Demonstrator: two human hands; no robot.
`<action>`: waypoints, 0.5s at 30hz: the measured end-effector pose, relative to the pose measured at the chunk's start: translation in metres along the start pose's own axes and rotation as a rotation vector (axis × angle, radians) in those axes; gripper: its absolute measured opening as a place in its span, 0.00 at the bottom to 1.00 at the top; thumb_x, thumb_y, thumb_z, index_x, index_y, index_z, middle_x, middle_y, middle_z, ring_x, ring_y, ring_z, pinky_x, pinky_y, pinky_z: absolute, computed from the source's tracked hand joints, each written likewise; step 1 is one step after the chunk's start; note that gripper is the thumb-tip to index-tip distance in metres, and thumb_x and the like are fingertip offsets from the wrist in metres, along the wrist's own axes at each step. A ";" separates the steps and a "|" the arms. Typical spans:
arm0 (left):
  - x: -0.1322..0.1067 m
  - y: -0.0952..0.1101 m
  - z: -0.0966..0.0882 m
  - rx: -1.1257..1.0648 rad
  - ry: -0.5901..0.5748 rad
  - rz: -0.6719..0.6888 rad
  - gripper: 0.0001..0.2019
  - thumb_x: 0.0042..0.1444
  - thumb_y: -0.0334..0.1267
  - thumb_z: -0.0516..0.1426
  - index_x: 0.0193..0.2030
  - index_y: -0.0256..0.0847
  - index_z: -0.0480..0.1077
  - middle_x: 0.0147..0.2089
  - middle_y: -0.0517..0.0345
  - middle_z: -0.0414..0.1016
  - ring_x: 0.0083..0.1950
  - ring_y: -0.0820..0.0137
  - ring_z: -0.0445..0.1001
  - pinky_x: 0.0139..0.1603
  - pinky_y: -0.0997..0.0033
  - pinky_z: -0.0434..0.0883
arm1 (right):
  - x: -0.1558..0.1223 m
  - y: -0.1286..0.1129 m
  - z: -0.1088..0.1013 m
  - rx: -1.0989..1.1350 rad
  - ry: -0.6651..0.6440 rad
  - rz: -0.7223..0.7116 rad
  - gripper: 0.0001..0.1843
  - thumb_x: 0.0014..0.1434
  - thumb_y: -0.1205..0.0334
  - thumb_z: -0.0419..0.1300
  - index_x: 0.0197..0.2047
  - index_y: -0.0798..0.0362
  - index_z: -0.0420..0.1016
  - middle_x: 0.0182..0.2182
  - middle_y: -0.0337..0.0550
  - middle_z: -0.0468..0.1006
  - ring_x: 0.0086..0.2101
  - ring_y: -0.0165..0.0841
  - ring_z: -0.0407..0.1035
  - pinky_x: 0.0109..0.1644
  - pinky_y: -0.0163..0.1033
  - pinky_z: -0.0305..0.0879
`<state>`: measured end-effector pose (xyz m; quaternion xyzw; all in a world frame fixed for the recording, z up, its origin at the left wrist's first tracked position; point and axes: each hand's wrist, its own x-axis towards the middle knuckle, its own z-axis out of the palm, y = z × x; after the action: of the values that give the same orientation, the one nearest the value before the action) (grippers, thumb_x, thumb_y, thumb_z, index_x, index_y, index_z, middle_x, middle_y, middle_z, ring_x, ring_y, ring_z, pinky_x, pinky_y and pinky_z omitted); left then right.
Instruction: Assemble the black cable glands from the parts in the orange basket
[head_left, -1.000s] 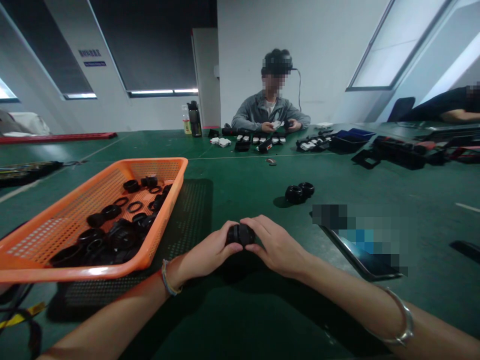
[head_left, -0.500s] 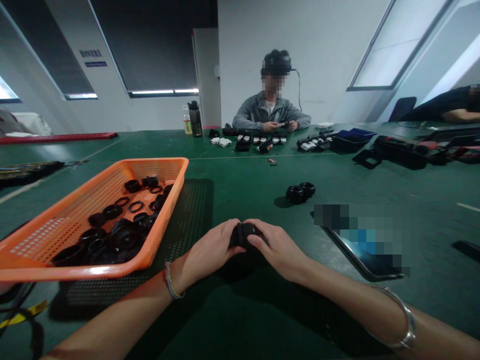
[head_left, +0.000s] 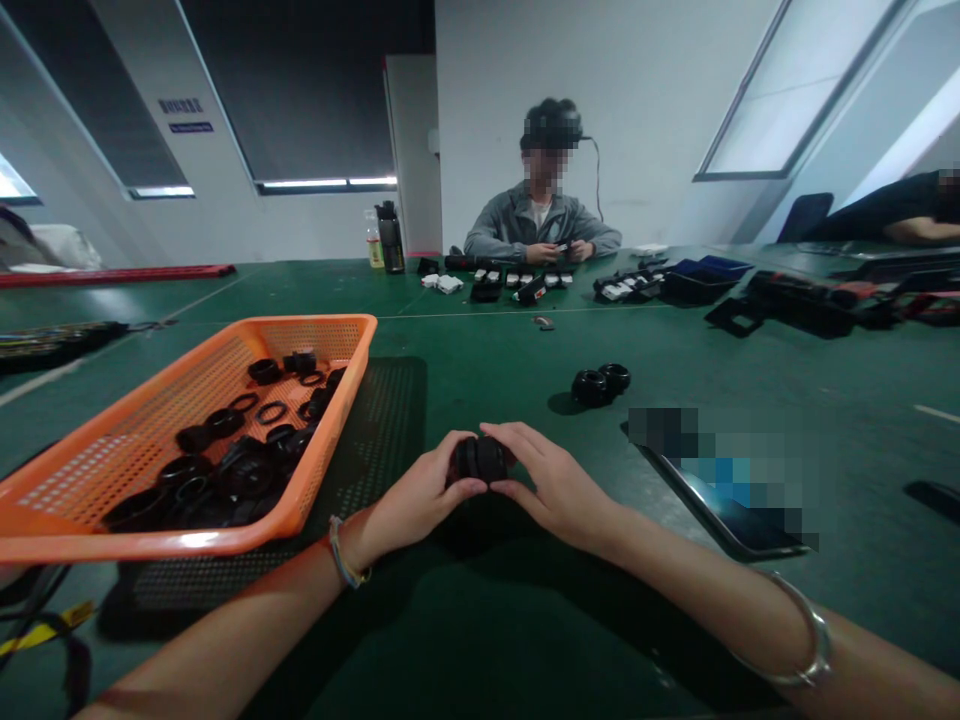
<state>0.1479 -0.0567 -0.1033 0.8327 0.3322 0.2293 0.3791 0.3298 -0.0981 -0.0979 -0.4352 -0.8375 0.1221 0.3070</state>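
Observation:
Between my two hands, just above the green table, is a black round ribbed fitting (head_left: 481, 460) made of two parts set end to end. My left hand (head_left: 427, 492) grips its left part with thumb and fingers. My right hand (head_left: 551, 482) is closed on the right part, thumb below and fingers over the top. Beyond my right hand, two black ring-shaped fittings (head_left: 601, 384) sit side by side on the table. Left of my hands, an orange perforated basket (head_left: 202, 543) holds several black fittings and rings (head_left: 244, 466).
A phone-like device (head_left: 724, 505), partly pixelated, lies right of my right hand. Black and white parts (head_left: 525, 283) lie across the table before a seated person (head_left: 541, 225). Two bottles (head_left: 388, 238) stand at the far edge. Straps with a yellow tag (head_left: 49, 630) are at lower left.
My fingers have shifted on the fitting, with my right thumb lower and more of the black surface showing. The basket and loose fittings have stayed where they were.

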 end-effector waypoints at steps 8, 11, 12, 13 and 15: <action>-0.003 0.002 -0.004 0.247 -0.012 0.069 0.19 0.52 0.43 0.57 0.48 0.37 0.61 0.42 0.52 0.72 0.42 0.63 0.72 0.42 0.67 0.69 | -0.002 -0.005 -0.004 0.001 -0.060 -0.009 0.15 0.57 0.64 0.52 0.48 0.60 0.61 0.40 0.54 0.71 0.39 0.39 0.66 0.43 0.46 0.66; -0.004 0.000 -0.004 0.343 0.016 0.123 0.21 0.52 0.43 0.57 0.49 0.36 0.60 0.45 0.50 0.72 0.44 0.63 0.72 0.45 0.66 0.69 | -0.002 -0.007 -0.003 0.046 -0.058 0.027 0.14 0.57 0.64 0.51 0.47 0.59 0.62 0.41 0.53 0.72 0.41 0.39 0.66 0.45 0.45 0.64; -0.004 -0.001 -0.004 0.376 0.025 0.146 0.21 0.51 0.43 0.58 0.50 0.36 0.60 0.46 0.49 0.71 0.45 0.63 0.72 0.46 0.66 0.69 | -0.002 -0.008 -0.002 0.067 -0.058 0.050 0.14 0.57 0.64 0.51 0.47 0.58 0.62 0.41 0.52 0.72 0.41 0.38 0.66 0.45 0.44 0.64; -0.004 -0.002 -0.004 0.410 0.031 0.174 0.22 0.51 0.43 0.58 0.50 0.36 0.59 0.46 0.48 0.71 0.46 0.63 0.72 0.46 0.65 0.69 | -0.002 -0.009 -0.003 0.092 -0.063 0.077 0.13 0.57 0.64 0.51 0.46 0.58 0.62 0.41 0.52 0.72 0.41 0.38 0.66 0.45 0.44 0.63; -0.005 -0.004 -0.004 0.479 0.043 0.240 0.22 0.52 0.43 0.57 0.50 0.35 0.59 0.46 0.47 0.71 0.46 0.63 0.72 0.46 0.65 0.70 | -0.001 -0.011 -0.004 0.148 -0.085 0.142 0.13 0.57 0.64 0.50 0.45 0.57 0.63 0.40 0.50 0.73 0.39 0.36 0.67 0.43 0.42 0.63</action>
<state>0.1403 -0.0564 -0.1044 0.9270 0.2839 0.2053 0.1340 0.3251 -0.1057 -0.0902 -0.4640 -0.8055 0.2234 0.2931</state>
